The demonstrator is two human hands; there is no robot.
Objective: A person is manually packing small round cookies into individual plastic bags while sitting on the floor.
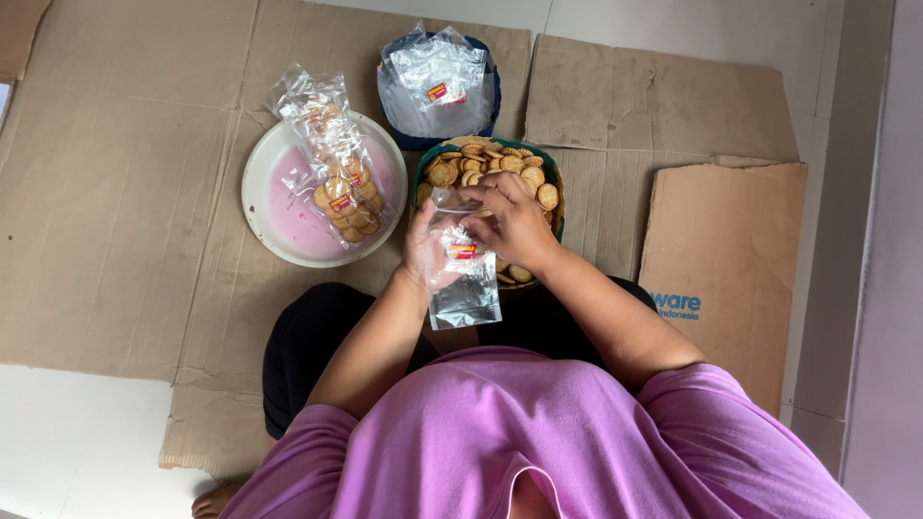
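On flattened cardboard (pixel 125 240) over pale tile floor (pixel 67 432): left hand (pixel 423 245), right hand (pixel 514 221) pinching clear bag (pixel 461 274).

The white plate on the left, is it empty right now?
No, the white plate holds clear bags filled with round biscuits, lying across its pink-tinted middle.
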